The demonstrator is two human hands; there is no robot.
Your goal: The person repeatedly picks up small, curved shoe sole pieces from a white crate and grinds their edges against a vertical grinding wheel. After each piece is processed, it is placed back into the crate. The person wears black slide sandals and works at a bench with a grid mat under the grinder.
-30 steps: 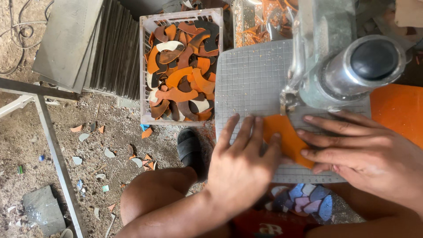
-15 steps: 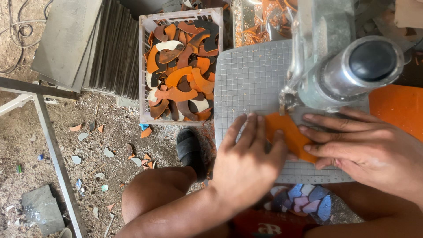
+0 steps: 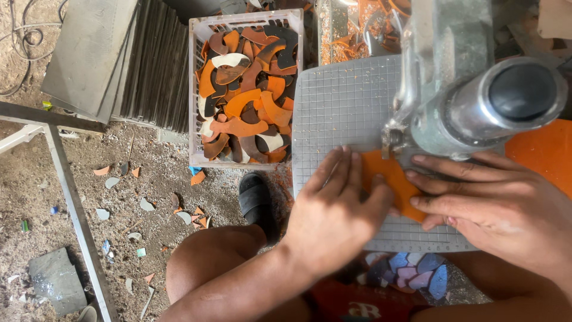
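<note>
An orange tile piece [image 3: 390, 179] lies on the grey gridded cutting table [image 3: 339, 107], right under the metal cutting machine head [image 3: 471, 89]. My left hand [image 3: 336, 209] presses flat on the piece's left side, fingers spread toward the machine. My right hand [image 3: 500, 206] holds down its right side, fingertips on the orange surface. The part of the piece under the machine head is hidden.
A white plastic crate [image 3: 196, 89] of curved orange, brown and white tile offcuts stands left of the table. Dark tiles [image 3: 149, 65] are stacked beside it. Shards litter the dirt floor [image 3: 125, 203]. A metal frame [image 3: 71, 197] crosses at left. A black sandal [image 3: 256, 200] shows below.
The orange piece has turned and slid slightly under the machine head, and both hands have shifted with it, staying pressed on it.
</note>
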